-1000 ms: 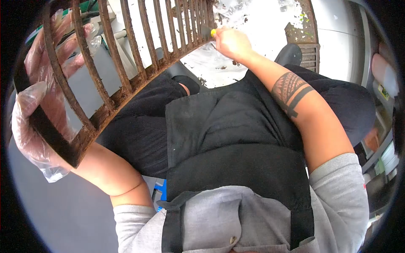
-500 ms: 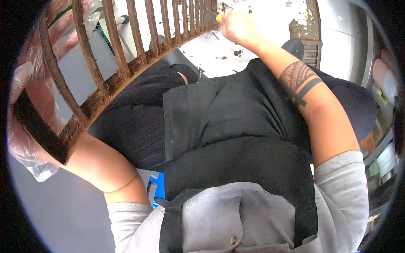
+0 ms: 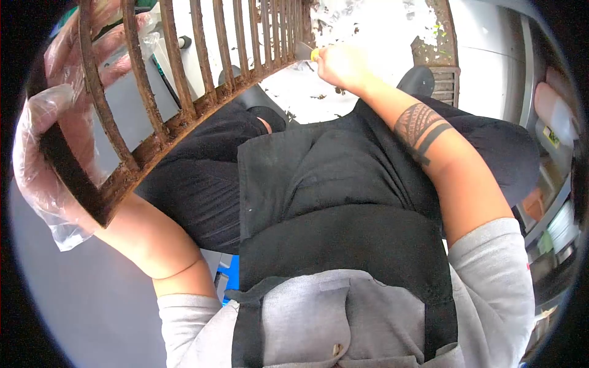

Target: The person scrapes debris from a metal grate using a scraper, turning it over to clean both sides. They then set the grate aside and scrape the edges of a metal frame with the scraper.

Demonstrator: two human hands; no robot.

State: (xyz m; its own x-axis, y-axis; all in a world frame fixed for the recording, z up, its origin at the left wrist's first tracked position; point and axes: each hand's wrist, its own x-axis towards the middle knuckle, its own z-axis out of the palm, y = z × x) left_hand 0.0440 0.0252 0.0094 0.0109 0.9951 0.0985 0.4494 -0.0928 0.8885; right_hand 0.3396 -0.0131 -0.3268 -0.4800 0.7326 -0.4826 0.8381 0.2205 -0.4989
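Observation:
My left hand (image 3: 38, 153), in a clear plastic glove, grips the near end of a brown slatted grate (image 3: 175, 130), thumb on the near side and fingers behind the bars. The grate is held up at a tilt, and dark crumbly residue clings to its rail and bars. Closed around the yellow handle of a scraper is my bare right hand (image 3: 343, 67). The scraper's flat metal blade (image 3: 303, 51) is at the grate's lower rail, towards the far end; whether it touches cannot be made out.
Dark flakes lie scattered on the white surface (image 3: 319, 86) between my feet. Behind it on the right rests another brown slatted piece (image 3: 446, 83) with debris on it. A dark boot (image 3: 417, 81) stands close by. Shelving with containers (image 3: 549, 116) lines the far right.
The grate and my left hand have shifted slightly right and up in view. My right hand and the scraper have come lower and a little left along the rail; more of the blade shows.

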